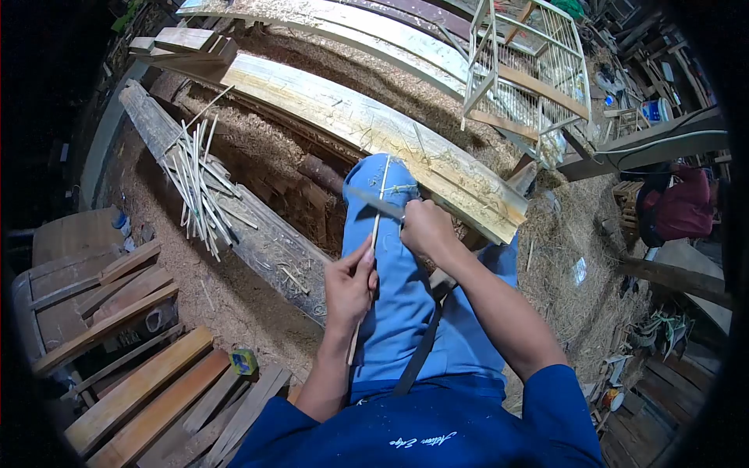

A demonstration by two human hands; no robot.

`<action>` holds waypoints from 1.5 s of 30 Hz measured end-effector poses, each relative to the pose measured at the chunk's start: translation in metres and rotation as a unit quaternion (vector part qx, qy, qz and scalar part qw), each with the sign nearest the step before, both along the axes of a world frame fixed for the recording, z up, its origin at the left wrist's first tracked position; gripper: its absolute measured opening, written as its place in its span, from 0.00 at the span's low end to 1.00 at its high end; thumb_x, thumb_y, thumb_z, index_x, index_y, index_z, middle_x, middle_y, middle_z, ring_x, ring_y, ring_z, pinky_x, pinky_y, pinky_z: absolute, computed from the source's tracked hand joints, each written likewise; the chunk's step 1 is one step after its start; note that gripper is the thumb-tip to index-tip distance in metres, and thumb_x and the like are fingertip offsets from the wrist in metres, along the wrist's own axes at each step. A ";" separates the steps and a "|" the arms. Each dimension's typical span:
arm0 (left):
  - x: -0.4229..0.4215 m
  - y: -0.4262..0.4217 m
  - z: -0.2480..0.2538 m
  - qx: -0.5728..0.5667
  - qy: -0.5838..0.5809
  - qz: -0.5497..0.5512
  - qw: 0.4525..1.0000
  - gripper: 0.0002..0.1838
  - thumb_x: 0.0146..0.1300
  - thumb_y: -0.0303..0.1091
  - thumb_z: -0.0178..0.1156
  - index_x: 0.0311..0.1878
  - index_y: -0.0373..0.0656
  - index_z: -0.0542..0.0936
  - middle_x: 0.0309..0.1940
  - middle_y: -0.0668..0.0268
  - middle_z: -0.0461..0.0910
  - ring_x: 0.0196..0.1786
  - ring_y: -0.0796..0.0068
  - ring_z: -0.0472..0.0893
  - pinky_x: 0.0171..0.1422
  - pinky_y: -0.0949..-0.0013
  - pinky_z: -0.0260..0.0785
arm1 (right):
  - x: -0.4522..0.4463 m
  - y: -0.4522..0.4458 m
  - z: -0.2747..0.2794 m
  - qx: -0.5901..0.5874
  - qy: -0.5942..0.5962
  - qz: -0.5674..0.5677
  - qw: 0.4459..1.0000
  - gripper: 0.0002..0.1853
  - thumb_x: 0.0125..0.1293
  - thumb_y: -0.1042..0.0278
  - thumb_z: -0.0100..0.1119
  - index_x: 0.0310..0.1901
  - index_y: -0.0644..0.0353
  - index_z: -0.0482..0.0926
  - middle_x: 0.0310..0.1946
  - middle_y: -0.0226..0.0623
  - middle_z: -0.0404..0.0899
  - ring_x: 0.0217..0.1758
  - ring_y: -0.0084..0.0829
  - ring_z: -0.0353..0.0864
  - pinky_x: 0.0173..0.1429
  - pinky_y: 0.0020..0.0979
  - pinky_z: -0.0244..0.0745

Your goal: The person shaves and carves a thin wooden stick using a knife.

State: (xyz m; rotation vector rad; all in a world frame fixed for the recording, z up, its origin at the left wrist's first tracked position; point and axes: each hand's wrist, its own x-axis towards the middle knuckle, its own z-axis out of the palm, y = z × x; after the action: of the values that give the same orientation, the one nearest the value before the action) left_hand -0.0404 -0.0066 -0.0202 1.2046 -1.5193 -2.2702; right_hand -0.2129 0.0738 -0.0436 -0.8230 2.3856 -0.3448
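A thin stick (378, 228) over the blue trouser leg (398, 304), a knife (363, 196) across it.
I see the left hand (350, 285) with its fingers pinching the stick, and the right hand (427, 228) with its fingers closed around the knife's handle; to the left, a pile of sticks (195, 187) on a long board (273, 234); far right, a cage (544, 90).
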 end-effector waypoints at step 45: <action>0.057 -0.009 0.028 0.032 0.005 -0.044 0.998 0.21 0.75 0.35 0.56 0.67 0.38 0.74 0.16 0.68 0.74 0.10 0.86 0.64 0.13 0.78 0.53 | -0.013 0.024 -0.020 -0.196 -0.050 -0.220 0.954 0.15 0.62 0.63 0.63 0.30 0.71 0.83 0.24 0.56 0.83 0.30 0.50 0.86 0.35 0.46 0.75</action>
State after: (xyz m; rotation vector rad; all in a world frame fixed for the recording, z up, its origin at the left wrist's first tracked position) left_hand 0.0169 -0.0151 0.0083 1.1613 -1.5368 -2.3953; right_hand -0.2257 0.0974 -0.0637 -0.4071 2.4213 -1.0402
